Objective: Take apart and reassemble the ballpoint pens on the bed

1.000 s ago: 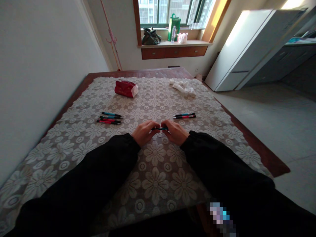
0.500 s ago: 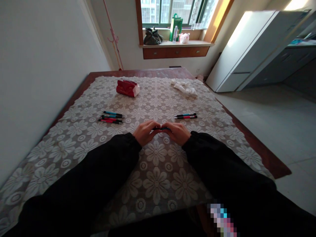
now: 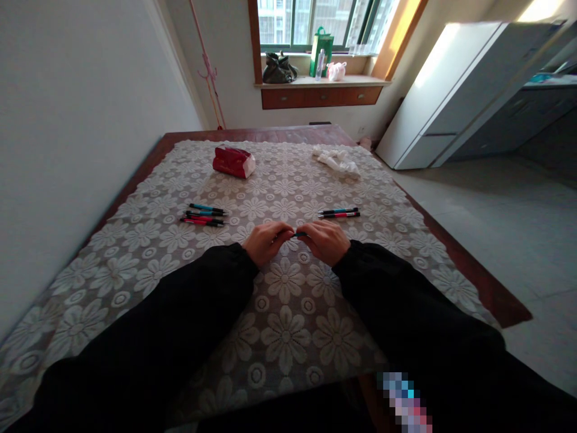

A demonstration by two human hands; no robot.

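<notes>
Right hand (image 3: 325,240) around one dark piece (image 3: 299,234) (four pens (image 3: 204,219) leftward, two pens (image 3: 345,214) rightward)

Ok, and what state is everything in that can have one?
Dark pen, held, partly hidden
Left hand, pinching its end
Right hand, gripping it
Left pens, lying grouped
Right pens, lying side by side
Red packet, untouched
White bundle, crumpled
Tablecloth, spread out
Drawers, shut
Fridge, shut
Green bag, upright
Bottle, upright
</notes>
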